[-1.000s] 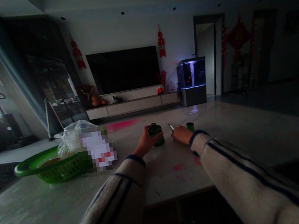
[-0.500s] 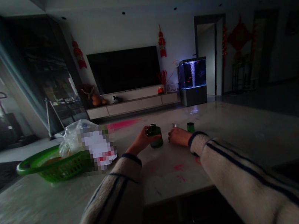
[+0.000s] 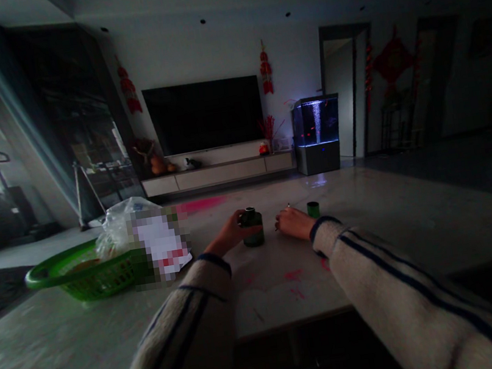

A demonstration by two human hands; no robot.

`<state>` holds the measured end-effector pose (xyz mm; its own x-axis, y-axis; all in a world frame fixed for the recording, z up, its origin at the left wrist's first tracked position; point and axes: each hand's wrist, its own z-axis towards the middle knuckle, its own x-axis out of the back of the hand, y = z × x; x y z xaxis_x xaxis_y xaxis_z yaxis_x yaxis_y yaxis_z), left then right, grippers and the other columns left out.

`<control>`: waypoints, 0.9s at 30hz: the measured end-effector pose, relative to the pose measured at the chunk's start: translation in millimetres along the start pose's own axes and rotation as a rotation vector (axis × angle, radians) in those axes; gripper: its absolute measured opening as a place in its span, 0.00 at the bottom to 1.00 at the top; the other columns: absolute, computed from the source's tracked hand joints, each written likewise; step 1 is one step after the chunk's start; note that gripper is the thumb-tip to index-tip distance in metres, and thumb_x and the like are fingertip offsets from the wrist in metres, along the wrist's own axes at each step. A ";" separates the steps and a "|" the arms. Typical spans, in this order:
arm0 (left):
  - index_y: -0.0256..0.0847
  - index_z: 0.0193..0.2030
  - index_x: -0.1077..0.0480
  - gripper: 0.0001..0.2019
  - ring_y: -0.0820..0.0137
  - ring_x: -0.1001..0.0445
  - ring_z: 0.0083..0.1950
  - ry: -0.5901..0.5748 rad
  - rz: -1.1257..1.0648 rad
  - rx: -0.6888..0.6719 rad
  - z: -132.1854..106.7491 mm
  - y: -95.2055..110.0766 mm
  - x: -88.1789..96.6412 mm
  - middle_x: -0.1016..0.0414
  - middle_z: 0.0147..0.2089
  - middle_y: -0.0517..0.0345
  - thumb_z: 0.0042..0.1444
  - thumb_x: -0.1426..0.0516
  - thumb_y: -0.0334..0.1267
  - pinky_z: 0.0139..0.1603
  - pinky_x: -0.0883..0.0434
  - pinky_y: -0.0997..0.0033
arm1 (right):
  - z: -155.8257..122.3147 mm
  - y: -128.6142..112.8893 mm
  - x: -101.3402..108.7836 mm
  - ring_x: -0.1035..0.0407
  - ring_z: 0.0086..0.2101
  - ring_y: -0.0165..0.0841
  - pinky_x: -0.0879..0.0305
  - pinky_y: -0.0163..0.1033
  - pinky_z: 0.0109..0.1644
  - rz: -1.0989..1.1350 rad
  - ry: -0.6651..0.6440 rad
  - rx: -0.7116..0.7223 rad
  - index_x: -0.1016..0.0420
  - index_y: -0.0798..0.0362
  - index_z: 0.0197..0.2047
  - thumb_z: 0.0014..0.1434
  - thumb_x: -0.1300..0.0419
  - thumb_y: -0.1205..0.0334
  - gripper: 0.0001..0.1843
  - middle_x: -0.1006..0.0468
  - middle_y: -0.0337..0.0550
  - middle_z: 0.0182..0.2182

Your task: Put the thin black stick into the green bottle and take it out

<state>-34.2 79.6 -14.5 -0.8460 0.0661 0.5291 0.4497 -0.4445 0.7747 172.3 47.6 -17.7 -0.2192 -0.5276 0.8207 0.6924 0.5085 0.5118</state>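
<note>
Dark-green cylindrical canister [image 3: 254, 236] stands upright on the pale stone counter [image 3: 387, 231], gripped at its top by the left hand [image 3: 232, 233]. Right hand [image 3: 292, 224] closed on a thin pointed implement [image 3: 288, 206], near a small green cup [image 3: 313, 209]. Green plastic basket [image 3: 80, 280] sits left, a clear plastic bag [image 3: 119, 234] and pixelated package [image 3: 160, 246] at its end.

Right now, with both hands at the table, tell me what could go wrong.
The dark green cylindrical container held by the left hand could tip if knocked. The slim pointed tool in the right hand might scratch the pale tabletop or jab the nearby left hand.
</note>
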 end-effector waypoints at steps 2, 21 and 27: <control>0.36 0.45 0.38 0.32 0.67 0.30 0.38 0.000 -0.013 -0.011 0.5 -0.9 -0.1 0.30 0.34 0.56 0.31 0.35 0.44 0.39 0.32 0.66 | -1.6 3.5 2.7 0.32 0.39 0.36 0.40 0.40 0.42 0.066 0.124 -0.092 0.28 0.57 0.37 0.58 0.53 0.71 0.12 0.26 0.50 0.35; 0.36 0.44 0.38 0.25 0.68 0.31 0.38 -0.058 -0.095 -0.017 -10.0 20.5 -3.9 0.32 0.34 0.58 0.36 0.38 0.37 0.40 0.33 0.67 | -15.1 46.1 36.6 0.34 0.18 0.22 0.34 0.29 0.25 1.846 1.346 -0.891 0.37 0.55 0.26 0.46 0.42 0.63 0.07 0.27 0.33 0.19; 0.36 0.44 0.39 0.25 0.68 0.30 0.38 -0.112 -0.118 -0.006 -12.5 21.7 -4.2 0.31 0.35 0.58 0.37 0.38 0.36 0.40 0.32 0.66 | -14.0 43.9 38.8 0.34 0.18 0.22 0.34 0.29 0.24 1.835 1.312 -0.848 0.36 0.55 0.27 0.45 0.40 0.61 0.09 0.27 0.33 0.21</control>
<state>-24.5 58.5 -4.2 -0.8556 0.2171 0.4699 0.3470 -0.4330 0.8319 203.9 39.9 33.0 0.8080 -0.1977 -0.5550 -0.3080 0.6613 -0.6840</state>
